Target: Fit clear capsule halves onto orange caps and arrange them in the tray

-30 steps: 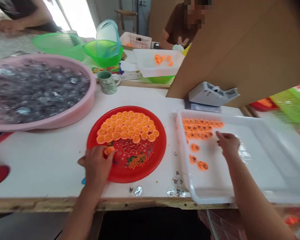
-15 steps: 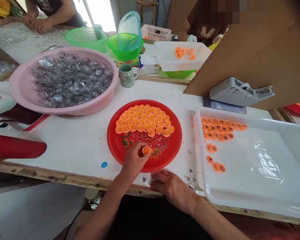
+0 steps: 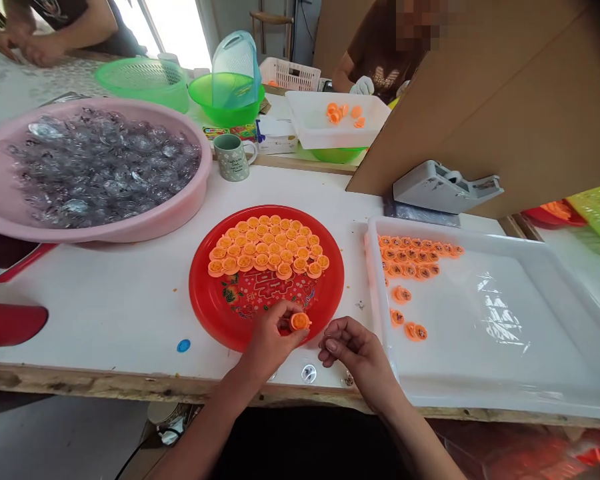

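My left hand [image 3: 266,343] pinches a small orange cup-shaped piece [image 3: 300,321] over the near right part of a red plate [image 3: 200,297]. Rows of similar orange pieces [image 3: 263,248] cover the plate's far half; its printed pattern shows in front. To the right of the plate's near rim is my right hand [image 3: 357,350], raised a little with thumb and fingertips together. Whatever those fingertips hold, if anything, is too small to make out. A clear round disc [image 3: 309,373] with a dark print lies on the table between my hands, near the edge.
At right stands a white tray [image 3: 460,373] with orange pieces bearing dark prints. A pink basin [image 3: 145,223] of clear domed pieces fills the left. Behind are a mug [image 3: 233,160], a tape dispenser [image 3: 437,190] by a cardboard panel [image 3: 455,113], and two other people at work.
My right hand has lifted from the table edge by the clear disc and its fingertips have come together. My left hand has brought the orange piece nearer. The view has swung right.
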The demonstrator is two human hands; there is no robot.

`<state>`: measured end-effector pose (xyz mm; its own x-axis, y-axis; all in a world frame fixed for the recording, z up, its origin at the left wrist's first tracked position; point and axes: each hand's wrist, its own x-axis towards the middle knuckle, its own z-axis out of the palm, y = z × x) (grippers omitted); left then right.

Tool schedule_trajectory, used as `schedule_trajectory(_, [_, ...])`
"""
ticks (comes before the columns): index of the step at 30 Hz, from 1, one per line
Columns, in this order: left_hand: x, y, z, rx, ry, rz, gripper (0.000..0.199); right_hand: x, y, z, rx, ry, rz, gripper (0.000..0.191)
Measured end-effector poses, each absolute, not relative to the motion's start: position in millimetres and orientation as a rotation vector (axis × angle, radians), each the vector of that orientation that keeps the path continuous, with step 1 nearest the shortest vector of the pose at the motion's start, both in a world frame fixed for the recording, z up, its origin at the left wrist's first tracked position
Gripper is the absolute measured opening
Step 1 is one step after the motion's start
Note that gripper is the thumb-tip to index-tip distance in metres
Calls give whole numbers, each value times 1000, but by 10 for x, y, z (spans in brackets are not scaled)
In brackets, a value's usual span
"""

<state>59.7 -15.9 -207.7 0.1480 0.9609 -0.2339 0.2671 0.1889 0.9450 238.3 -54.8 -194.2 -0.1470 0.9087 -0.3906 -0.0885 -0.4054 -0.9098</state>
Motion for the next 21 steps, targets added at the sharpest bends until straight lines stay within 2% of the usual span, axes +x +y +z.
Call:
schedule_trajectory(8, [594,-168,-2186,1311,1388,866,25,2365,-479,-2010,-1345,-996,1651,22])
schedule_trajectory(21, [569,-150,-1982,751,1220,790,40,2282,-396,-2024,-1338,-733,1607,32])
